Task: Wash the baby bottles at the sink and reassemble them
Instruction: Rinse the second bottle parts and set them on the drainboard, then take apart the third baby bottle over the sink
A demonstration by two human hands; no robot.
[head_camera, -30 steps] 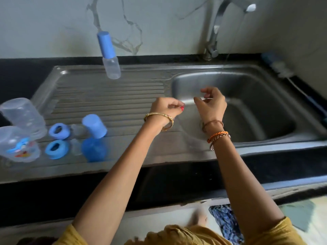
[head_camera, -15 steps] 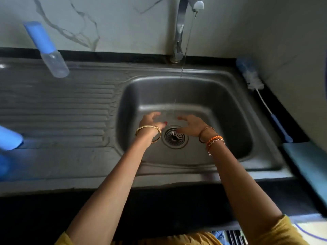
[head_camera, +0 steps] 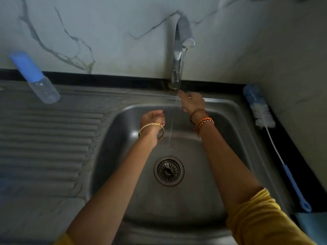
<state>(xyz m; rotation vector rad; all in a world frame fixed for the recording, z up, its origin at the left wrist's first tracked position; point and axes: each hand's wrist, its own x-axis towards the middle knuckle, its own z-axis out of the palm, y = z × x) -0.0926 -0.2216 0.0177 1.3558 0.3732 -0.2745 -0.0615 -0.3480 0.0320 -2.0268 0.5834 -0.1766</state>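
A white marble-look wall [head_camera: 109, 29] with grey veins filled the top of the frame; below it ran a black countertop [head_camera: 106, 79], and the light was dim and bluish throughout

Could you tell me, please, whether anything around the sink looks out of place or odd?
Nothing looks spilled or damaged. The small bottle with the blue cap leans askew at the drainboard's back edge. The tap runs, yet both hands are empty.
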